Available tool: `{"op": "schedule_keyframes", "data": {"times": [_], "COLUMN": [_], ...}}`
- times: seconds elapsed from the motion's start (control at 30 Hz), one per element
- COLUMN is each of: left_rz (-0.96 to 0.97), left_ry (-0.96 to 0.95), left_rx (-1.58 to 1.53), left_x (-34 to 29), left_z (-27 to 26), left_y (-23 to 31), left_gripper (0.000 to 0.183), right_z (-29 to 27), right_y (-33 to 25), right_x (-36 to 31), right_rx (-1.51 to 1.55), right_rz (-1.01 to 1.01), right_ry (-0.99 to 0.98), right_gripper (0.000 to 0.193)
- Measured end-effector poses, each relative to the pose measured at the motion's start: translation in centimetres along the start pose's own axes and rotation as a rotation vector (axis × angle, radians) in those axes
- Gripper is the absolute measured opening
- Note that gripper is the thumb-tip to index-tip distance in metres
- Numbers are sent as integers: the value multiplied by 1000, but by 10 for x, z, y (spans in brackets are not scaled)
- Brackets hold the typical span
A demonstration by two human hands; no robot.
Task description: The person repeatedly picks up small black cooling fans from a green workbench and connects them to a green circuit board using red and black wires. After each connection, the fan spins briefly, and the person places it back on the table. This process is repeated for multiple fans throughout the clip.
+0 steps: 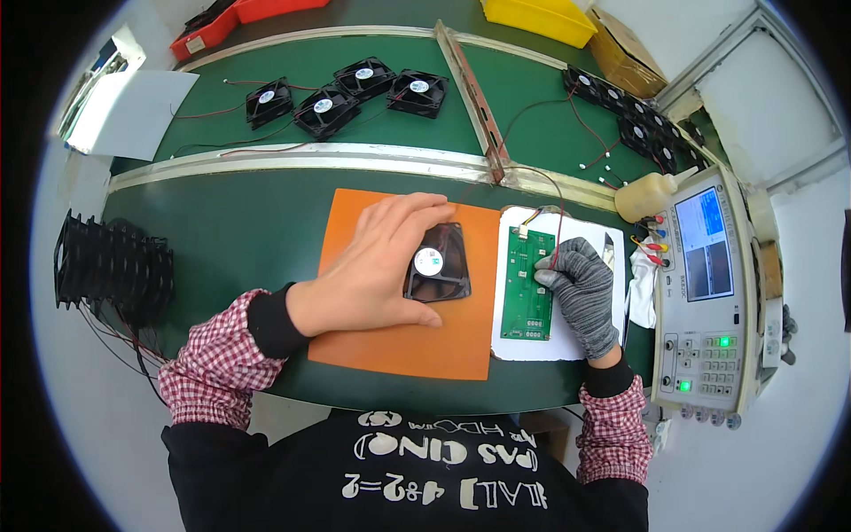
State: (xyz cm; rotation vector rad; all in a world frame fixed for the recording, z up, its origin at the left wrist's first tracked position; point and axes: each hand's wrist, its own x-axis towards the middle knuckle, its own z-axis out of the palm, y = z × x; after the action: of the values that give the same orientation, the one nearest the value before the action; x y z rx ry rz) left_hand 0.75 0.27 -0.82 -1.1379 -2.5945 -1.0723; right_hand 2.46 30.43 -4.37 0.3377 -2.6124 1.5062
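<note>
On the orange mat (390, 350) lies a square black cooling fan (448, 282) with a white round label. My left hand (381, 257), bare, is closed about its left side, fingers over the far edge and thumb at the near edge. My right hand (581, 288) wears a grey striped glove and pinches the thin fan wire (558, 199) over a green circuit board (523, 306). Any plug at the wire's end is hidden by the fingertips. The board lies on a white pad (567, 350), with a small white connector (522, 232) and coloured wires at its top.
A test instrument (705, 266) with a lit screen stands at right, next to a pale bottle (645, 197). Stacked fans (115, 270) stand at left. More fans (363, 78) lie beyond a metal rail (355, 158); others (620, 102) line the far right. A yellow bin (541, 19) sits behind.
</note>
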Motion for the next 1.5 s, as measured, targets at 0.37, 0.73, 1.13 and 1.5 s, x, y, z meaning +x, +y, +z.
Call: {"op": "schedule_keyframes", "data": {"times": [0.37,0.73,1.13,1.5], "left_rz": [636,-119,255,93], "left_ry": [546,-725,598,208], "left_rx": [604,-1682,579,476], "left_x": [-6,-33,-37,149], "left_z": [-32,-64,-55,-12], "left_y": [76,68,86,-65], "left_gripper": [27,26,41,95], "right_z": [-2,1,-3,1], "right_y": [17,11,10,-1], "right_x": [-1,4,1,-4], "right_rx": [-51,-82,-107,98], "right_rz": [-103,-174,-170,-201], "right_ry": [15,-37,-7,242], "right_gripper": [17,17,17,15]}}
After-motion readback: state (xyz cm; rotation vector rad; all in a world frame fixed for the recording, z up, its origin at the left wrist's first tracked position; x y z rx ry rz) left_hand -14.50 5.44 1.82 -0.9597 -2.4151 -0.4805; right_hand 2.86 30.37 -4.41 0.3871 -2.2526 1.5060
